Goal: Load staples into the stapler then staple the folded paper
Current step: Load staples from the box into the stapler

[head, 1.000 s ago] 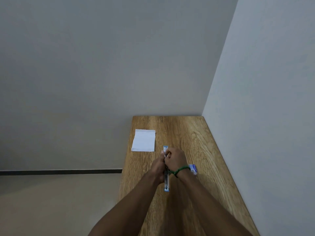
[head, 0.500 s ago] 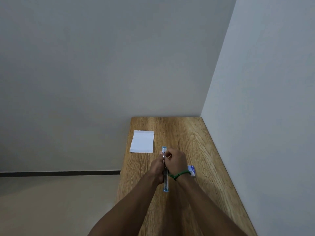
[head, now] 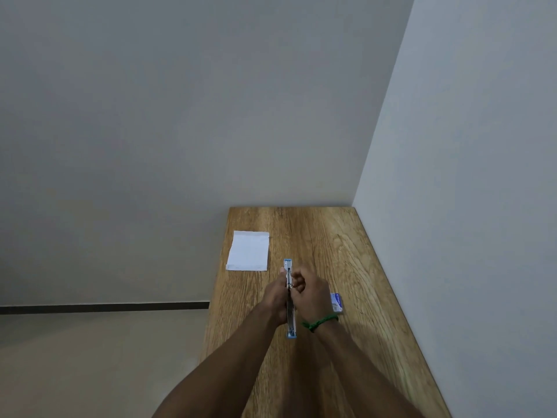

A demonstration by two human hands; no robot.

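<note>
A slim blue and silver stapler [head: 291, 321] lies opened out flat along the middle of the wooden table [head: 346, 254], its metal channel facing up. My left hand [head: 275, 297] grips its left side. My right hand [head: 310, 292], a green cord around its wrist, pinches at the channel from the right; whether it holds staples is too small to tell. A white folded paper [head: 249, 251] lies flat at the table's far left, apart from both hands. A small blue and white staple box [head: 337, 302] sits just right of my right wrist.
The table fits into a corner: a grey wall runs along its far end and a white wall along its right edge. Its left edge drops to a beige floor with a dark skirting line.
Both hands have stayed on the stapler with only small finger shifts. The view has tilted slightly; the paper and the staple box have not moved.
</note>
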